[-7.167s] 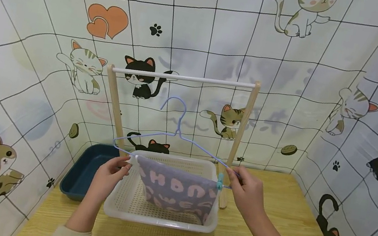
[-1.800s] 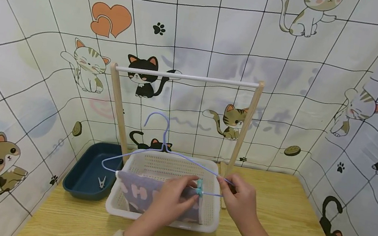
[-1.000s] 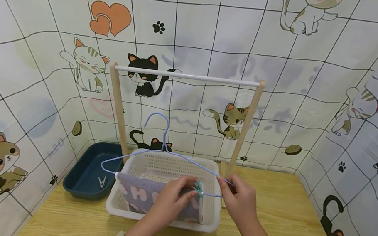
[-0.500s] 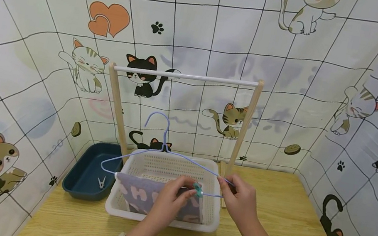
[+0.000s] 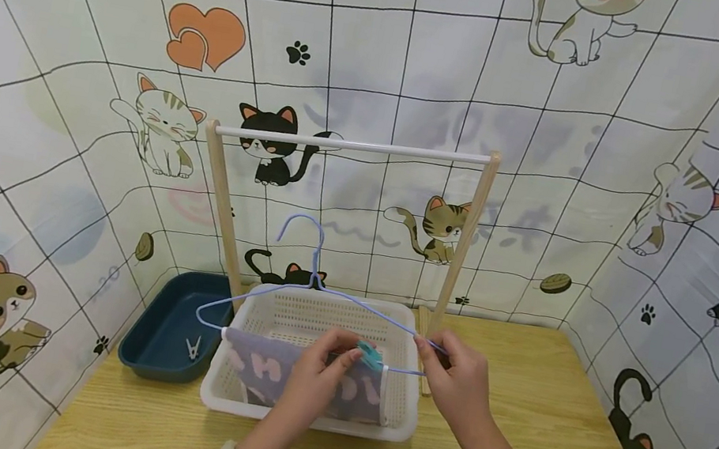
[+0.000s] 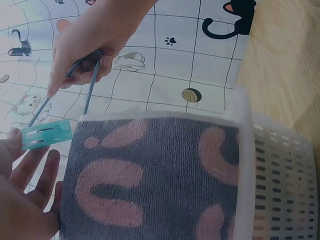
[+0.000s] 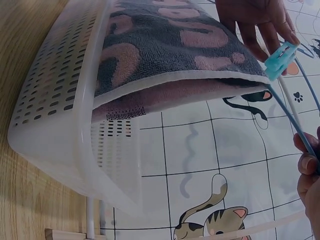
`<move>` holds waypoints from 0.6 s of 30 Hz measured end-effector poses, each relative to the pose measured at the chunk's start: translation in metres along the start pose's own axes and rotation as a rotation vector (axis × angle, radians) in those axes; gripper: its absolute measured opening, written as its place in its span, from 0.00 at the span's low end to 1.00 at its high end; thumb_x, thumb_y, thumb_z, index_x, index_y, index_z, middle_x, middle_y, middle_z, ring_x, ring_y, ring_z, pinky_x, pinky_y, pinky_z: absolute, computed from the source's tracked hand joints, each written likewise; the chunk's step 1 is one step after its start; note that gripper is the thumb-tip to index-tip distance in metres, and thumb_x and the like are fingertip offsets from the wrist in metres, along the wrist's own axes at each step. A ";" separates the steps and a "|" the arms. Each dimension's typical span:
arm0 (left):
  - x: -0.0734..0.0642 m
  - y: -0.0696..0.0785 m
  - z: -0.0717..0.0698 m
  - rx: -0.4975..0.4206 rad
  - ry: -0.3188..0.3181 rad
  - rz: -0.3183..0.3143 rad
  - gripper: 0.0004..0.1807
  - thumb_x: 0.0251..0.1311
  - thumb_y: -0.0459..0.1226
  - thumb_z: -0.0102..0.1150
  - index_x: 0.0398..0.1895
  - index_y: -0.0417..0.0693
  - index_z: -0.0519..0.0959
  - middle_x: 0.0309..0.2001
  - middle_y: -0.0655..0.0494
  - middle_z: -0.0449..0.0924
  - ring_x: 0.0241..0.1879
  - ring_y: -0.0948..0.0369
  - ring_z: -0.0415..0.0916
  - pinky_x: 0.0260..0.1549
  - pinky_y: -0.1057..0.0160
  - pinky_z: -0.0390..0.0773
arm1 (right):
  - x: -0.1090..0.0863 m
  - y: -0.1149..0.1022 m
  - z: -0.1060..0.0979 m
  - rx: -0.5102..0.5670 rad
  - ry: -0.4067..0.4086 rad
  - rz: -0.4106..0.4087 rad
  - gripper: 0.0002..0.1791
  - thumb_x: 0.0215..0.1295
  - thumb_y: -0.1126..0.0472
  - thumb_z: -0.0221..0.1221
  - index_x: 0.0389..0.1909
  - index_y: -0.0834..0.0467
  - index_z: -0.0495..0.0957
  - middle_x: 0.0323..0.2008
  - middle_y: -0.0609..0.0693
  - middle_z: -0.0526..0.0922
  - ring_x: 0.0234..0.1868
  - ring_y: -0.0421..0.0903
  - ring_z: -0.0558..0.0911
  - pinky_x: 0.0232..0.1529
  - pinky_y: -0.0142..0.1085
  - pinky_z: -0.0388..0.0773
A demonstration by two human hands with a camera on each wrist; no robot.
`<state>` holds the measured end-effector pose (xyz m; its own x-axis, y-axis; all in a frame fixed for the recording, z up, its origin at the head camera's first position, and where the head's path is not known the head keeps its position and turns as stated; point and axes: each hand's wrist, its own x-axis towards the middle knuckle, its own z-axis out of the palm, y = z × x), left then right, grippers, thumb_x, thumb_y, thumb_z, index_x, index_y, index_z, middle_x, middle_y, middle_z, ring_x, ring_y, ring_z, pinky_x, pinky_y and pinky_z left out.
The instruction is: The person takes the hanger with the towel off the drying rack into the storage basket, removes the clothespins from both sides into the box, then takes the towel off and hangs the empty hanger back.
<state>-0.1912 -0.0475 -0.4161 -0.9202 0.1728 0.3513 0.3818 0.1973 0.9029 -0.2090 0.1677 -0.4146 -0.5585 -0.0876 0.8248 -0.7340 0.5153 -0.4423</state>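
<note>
A teal clothespin [image 5: 369,355] is pinched between the thumb and fingers of my left hand [image 5: 312,381]. In the left wrist view the clothespin [image 6: 47,134] is beside the towel's corner, its tip close to the edge. A purple-grey towel [image 5: 265,368] with pink letters hangs folded over the lower bar of a blue wire hanger [image 5: 315,265]. My right hand [image 5: 459,374] grips the hanger's right end. From the right wrist, the towel [image 7: 200,37] shows its two layers parted at the side, with the clothespin [image 7: 281,61] at its top corner.
Beneath the towel stands a white perforated basket [image 5: 306,421]. Left of it, a dark blue tub [image 5: 172,304] holds a whitish clothespin [image 5: 193,347]. A wooden rack with a white rod [image 5: 359,146] rises behind, on the wooden table [image 5: 531,399].
My left hand has gone from the hanger's left end to the teal clothespin, turned it and drawn it leftward. The hanger sits lower, and a whitish clothespin now lies in the tub.
</note>
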 end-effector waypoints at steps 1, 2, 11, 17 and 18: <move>0.001 0.000 -0.001 -0.001 0.007 -0.010 0.07 0.66 0.40 0.58 0.45 0.52 0.78 0.45 0.62 0.84 0.44 0.62 0.77 0.43 0.64 0.75 | 0.000 0.000 0.000 0.002 0.001 0.000 0.14 0.54 0.75 0.67 0.24 0.55 0.73 0.15 0.38 0.67 0.14 0.31 0.60 0.13 0.24 0.57; 0.001 0.000 -0.002 0.002 0.010 -0.028 0.07 0.66 0.39 0.58 0.45 0.51 0.77 0.45 0.61 0.84 0.44 0.61 0.77 0.43 0.64 0.75 | 0.000 0.001 0.000 0.000 0.002 -0.002 0.14 0.54 0.75 0.67 0.24 0.55 0.73 0.15 0.38 0.68 0.14 0.31 0.60 0.12 0.24 0.57; 0.001 -0.001 -0.010 -0.002 0.017 -0.030 0.10 0.65 0.41 0.59 0.45 0.47 0.74 0.42 0.58 0.83 0.41 0.60 0.76 0.41 0.64 0.74 | -0.001 0.002 -0.002 -0.013 0.013 0.001 0.13 0.53 0.75 0.67 0.24 0.57 0.75 0.16 0.38 0.70 0.14 0.31 0.61 0.13 0.24 0.59; -0.003 -0.006 -0.016 -0.051 0.014 -0.033 0.14 0.66 0.40 0.58 0.49 0.45 0.68 0.44 0.53 0.81 0.43 0.56 0.76 0.39 0.65 0.75 | -0.001 0.004 -0.003 -0.021 0.022 0.005 0.12 0.53 0.75 0.67 0.24 0.57 0.76 0.17 0.38 0.72 0.13 0.31 0.61 0.12 0.24 0.59; -0.003 -0.007 -0.018 -0.069 0.008 -0.030 0.14 0.66 0.40 0.58 0.49 0.45 0.67 0.46 0.52 0.81 0.44 0.56 0.75 0.40 0.64 0.76 | -0.001 0.005 -0.003 -0.021 0.022 0.006 0.12 0.53 0.75 0.67 0.24 0.57 0.76 0.17 0.38 0.72 0.13 0.31 0.61 0.12 0.24 0.59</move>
<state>-0.1929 -0.0666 -0.4194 -0.9318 0.1600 0.3257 0.3475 0.1355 0.9278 -0.2102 0.1729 -0.4166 -0.5540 -0.0655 0.8299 -0.7223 0.5336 -0.4400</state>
